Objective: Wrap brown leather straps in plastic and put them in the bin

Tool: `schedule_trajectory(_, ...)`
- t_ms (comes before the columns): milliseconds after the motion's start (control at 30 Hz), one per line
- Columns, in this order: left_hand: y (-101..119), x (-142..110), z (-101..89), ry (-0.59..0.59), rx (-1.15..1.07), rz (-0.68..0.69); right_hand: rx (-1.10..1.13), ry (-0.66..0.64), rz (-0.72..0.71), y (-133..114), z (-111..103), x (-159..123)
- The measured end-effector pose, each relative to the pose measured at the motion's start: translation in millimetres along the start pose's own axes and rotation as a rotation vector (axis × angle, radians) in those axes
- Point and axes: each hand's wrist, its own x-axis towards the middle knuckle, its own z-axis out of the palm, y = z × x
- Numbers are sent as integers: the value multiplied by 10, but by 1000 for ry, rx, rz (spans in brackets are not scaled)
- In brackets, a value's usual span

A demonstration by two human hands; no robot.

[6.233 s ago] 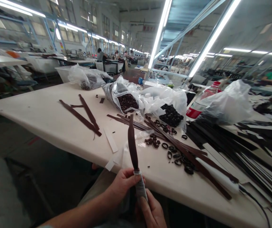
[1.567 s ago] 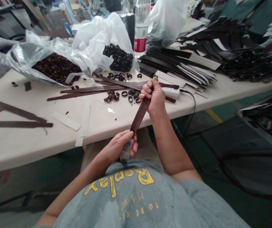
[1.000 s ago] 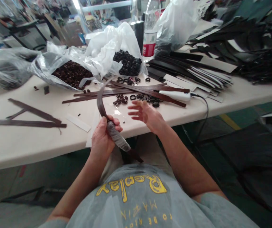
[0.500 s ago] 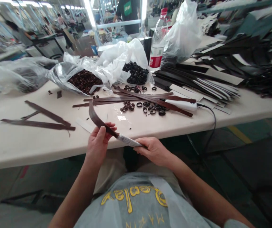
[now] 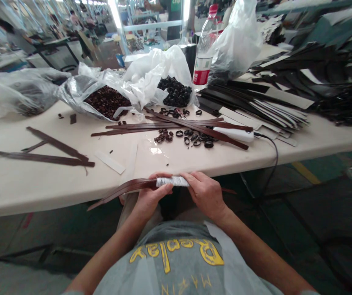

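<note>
Across the table's front edge lies a brown leather strap point(image 5: 123, 187), its middle wound in a white wrapping point(image 5: 176, 180). My left hand point(image 5: 151, 196) is closed around the strap at the left end of the wrapping, thumb on the near side. Close by, my right hand point(image 5: 206, 194) grips the wrapping's right end, fingers folded over it. The strap's long left part curves down past the edge, and a thin tip shows beyond my right hand. Part of the wrapping is hidden by my fingers.
More brown straps point(image 5: 53, 159) lie on the left, others point(image 5: 163, 125) in the centre near black loops point(image 5: 197, 139) and brown loops point(image 5: 163, 135). Behind are plastic bags of brown loops point(image 5: 108, 101) and black loops point(image 5: 176, 91), and a bottle point(image 5: 203, 67). Black strips point(image 5: 256, 102) fill the right.
The strap has turned from slanted to nearly level and its left end now hangs lower. My left hand has moved right onto the wrapping's end, nearer my right hand.
</note>
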Motion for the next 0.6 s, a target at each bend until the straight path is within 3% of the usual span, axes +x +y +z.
schedule_trajectory(333, -52, 18, -48, -6, -30, 73, 22, 38, -55, 124, 5, -33)
schedule_trajectory(600, -19, -30, -32, 30, -82, 29, -37, 76, -95, 197, 10, -49)
